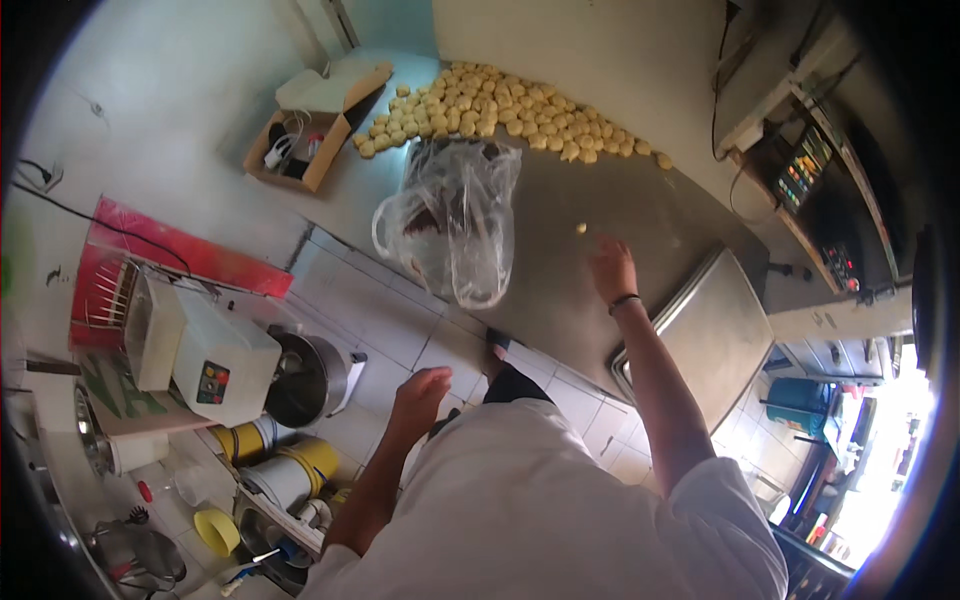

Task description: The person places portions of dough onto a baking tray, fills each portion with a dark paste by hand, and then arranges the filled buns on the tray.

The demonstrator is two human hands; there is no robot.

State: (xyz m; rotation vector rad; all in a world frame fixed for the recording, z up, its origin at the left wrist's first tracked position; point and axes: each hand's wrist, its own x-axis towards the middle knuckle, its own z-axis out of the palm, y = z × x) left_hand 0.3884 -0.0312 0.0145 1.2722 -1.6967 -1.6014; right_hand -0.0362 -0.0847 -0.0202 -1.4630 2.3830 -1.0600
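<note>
Above the steel worktable [570, 290], my right hand [612, 262] reaches forward with its fingers open and nothing visible in them, just below and right of a small dough piece [582, 228]. Down by my body, apart from the table, my left hand [422, 390] has its fingers loosely curled, with nothing seen in it. Many pale round dough pieces [500, 105] lie massed along the back wall. In front of them rests a crumpled clear plastic bag [460, 240] with something dark inside, not clearly visible.
An open cardboard box [320, 170] with cables sits at the table's back left. A metal tray [720, 330] lies on the right. A white machine [225, 350] with a steel bowl [305, 375] and stacked buckets [290, 465] stand left. A wall shelf [820, 190] overhangs the right end.
</note>
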